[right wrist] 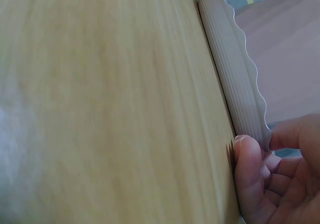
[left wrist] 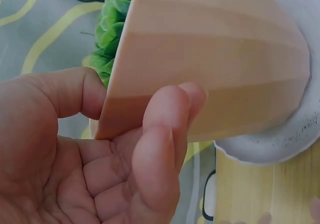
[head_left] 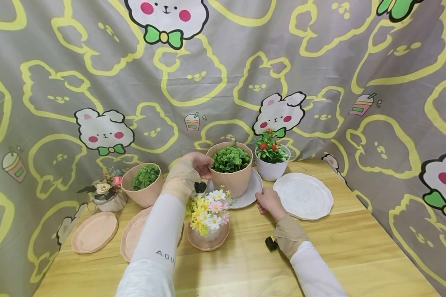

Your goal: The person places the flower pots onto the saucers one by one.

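Note:
My left hand [head_left: 198,163] grips the rim of a large pink flowerpot [head_left: 230,181], which holds a leafy green plant [head_left: 231,159]. In the left wrist view the thumb hooks over the rim and the fingers lie along the outer wall [left wrist: 215,54]. Under the pot is a white saucer [head_left: 255,187] with a wavy edge. At that saucer's near right edge, my right hand [head_left: 270,203] pinches the rim between thumb and fingers. The right wrist view has the saucer's ribbed side [right wrist: 235,69] low against the wooden table [right wrist: 125,104].
White and yellow daisies [head_left: 209,210] stand on a pink saucer [head_left: 208,246] in front. A bare white saucer [head_left: 302,196] and a white pot [head_left: 273,170] with red flowers are at right. Left are another pink pot [head_left: 143,189], a small flower pot [head_left: 111,203] and pink saucers [head_left: 94,233].

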`<action>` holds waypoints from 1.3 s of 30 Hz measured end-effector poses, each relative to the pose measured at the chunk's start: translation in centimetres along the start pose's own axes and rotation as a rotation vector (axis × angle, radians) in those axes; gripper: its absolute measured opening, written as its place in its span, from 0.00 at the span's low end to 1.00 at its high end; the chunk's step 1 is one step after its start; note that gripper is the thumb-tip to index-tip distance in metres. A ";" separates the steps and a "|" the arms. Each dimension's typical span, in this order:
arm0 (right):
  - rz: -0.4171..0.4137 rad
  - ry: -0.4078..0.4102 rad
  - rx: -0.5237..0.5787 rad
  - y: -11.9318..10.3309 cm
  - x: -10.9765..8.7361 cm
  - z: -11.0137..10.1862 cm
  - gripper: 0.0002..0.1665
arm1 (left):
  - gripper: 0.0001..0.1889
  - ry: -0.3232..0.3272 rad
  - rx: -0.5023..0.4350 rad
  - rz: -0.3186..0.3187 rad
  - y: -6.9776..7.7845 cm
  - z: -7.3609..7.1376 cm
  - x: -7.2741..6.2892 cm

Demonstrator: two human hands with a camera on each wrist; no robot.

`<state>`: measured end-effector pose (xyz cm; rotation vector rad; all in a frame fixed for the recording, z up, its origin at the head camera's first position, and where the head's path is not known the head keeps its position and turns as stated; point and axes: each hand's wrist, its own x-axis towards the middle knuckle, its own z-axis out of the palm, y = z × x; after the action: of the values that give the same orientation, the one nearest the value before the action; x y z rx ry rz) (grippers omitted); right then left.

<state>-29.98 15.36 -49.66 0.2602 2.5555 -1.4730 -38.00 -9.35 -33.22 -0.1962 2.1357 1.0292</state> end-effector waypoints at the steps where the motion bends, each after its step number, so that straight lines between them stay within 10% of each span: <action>1: 0.002 -0.001 -0.004 0.0 0.0 0.0 0.20 | 0.19 -0.006 0.009 -0.003 -0.1 0.0 0.0; 11: 0.008 -0.002 0.005 0.0 -0.1 0.0 0.19 | 0.16 0.022 0.137 0.042 -0.4 -0.3 0.5; 18: 0.028 -0.012 0.011 -0.1 -0.1 0.0 0.19 | 0.14 -0.043 0.159 0.071 -1.2 -2.9 5.2; 29: 0.056 -0.085 0.053 -0.7 -0.2 -0.7 0.18 | 0.11 0.093 -0.039 0.168 1.5 -1.0 -7.2; 39: 0.033 -0.129 0.031 -0.8 -1.2 -0.8 0.20 | 0.12 0.182 0.103 0.322 1.3 -1.9 -8.4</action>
<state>-29.08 15.61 -48.31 0.2036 2.4180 -1.4687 -33.65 -11.29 -25.96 0.1120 2.4335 1.1125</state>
